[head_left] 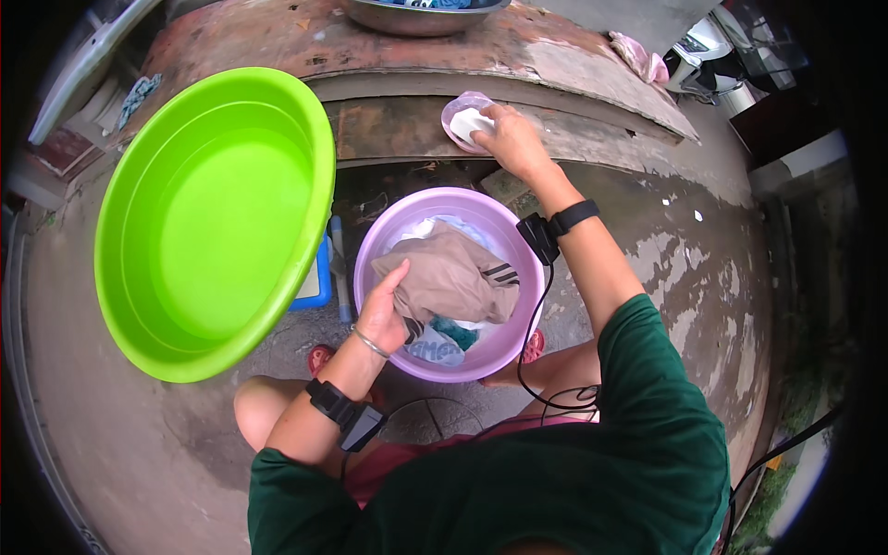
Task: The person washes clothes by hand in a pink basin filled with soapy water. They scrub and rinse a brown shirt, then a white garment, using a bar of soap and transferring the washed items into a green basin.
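A lilac plastic basin (536, 298) stands on the ground before me, between my feet. Bunched inside it is a taupe garment (451, 274) with dark stripes, on top of a white cloth (433, 345) with blue lettering and a teal cloth (456, 334). My left hand (383, 316) holds the garment at its left edge, thumb up and the other fingers mostly hidden. Beyond the basin, my right hand (510, 139) grips a white bar of soap (469, 126), which sits in a pink soap dish (454, 107) on a low wooden board.
A large green tub (236, 229) stands tilted at left, beside a blue-edged object (320, 284). A worn wooden board (430, 59) bears a metal basin (430, 21) with blue cloth. A pink cloth (638, 59) lies at right. A cable (538, 333) hangs from my right wrist strap.
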Demonstrator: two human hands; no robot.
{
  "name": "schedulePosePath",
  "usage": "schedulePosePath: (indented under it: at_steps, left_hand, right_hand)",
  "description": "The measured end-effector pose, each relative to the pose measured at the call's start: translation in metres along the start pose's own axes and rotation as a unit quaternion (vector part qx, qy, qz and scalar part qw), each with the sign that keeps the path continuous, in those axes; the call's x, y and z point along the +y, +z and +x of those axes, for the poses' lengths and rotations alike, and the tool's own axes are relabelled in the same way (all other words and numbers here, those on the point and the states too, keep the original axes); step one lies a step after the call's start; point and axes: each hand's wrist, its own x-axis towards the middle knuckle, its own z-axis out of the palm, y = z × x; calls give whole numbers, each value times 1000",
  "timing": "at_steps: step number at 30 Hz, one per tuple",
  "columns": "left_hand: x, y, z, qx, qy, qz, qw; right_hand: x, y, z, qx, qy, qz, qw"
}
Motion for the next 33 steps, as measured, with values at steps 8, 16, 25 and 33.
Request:
schedulePosePath:
  at_steps: [8,16,25,33]
  left_hand:
    - [2,5,-3,-8,3,8,1000]
    - [2,4,-1,-13,4,4,1000]
    - [-3,4,-1,-6,-6,0,1000]
    - [-7,1,-2,17,-7,27,999]
  right_hand:
    - [-2,10,39,-146,45,-90,984]
    - [-6,5,44,-195,-83,-137,968]
    - [5,0,28,-47,13,-9,999]
    - [-10,-34,-27,-5,147,663,734]
